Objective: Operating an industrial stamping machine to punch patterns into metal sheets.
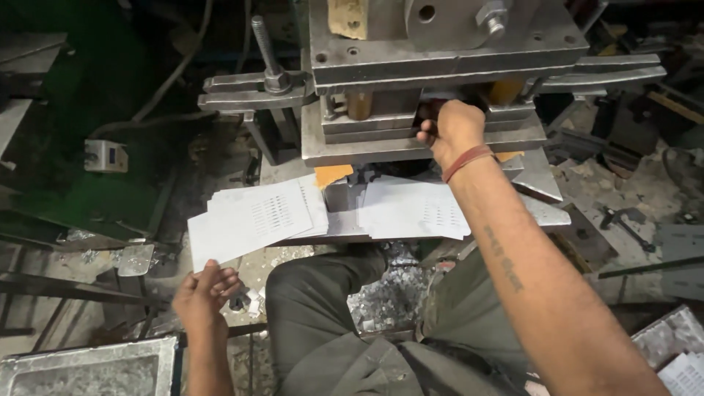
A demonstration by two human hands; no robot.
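Observation:
My right hand (pixel 455 130) reaches forward into the gap of a grey metal press (pixel 411 66), fingers curled around something dark inside the die area; what it grips is hidden. A red band circles that wrist. My left hand (pixel 204 290) holds the near corner of a white sheet (pixel 242 224) with rows of punched slots, at the lower left. That sheet overlaps a stack of similar sheets on the press bed. A second stack of white punched sheets (pixel 414 209) lies to the right, under my right forearm.
A threaded bolt with a nut (pixel 273 70) stands on the press's left clamp bar. Metal scrap chips (pixel 389 293) pile between my knees. A grey metal tray (pixel 88 367) sits at the bottom left, more punched sheets (pixel 686 374) at the bottom right. Tools and clutter lie right.

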